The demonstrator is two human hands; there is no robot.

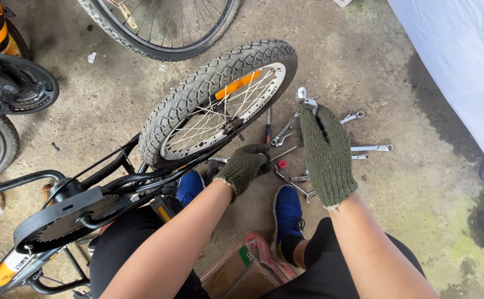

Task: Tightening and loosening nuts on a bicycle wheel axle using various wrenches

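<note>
A small bicycle lies upturned before me, its knobbly rear wheel [209,91] with white rim and orange reflector raised. My left hand [245,165], in a green knit glove, is closed at the black frame near the wheel's axle; what it grips is hidden. In a matching glove, my right hand [326,152] is lifted over the floor and holds a shiny metal wrench [304,98] that sticks out above the fingers. Several wrenches [363,148] and a red-handled screwdriver [268,132] are spread on the concrete below it.
The black chain guard [65,213] and pedal sit at lower left. Another bicycle's wheel [159,27] stands at the top, an orange bike's chainring [15,83] at the left. A white sheet [463,61] covers the right. A small box [242,271] lies between my blue shoes [287,213].
</note>
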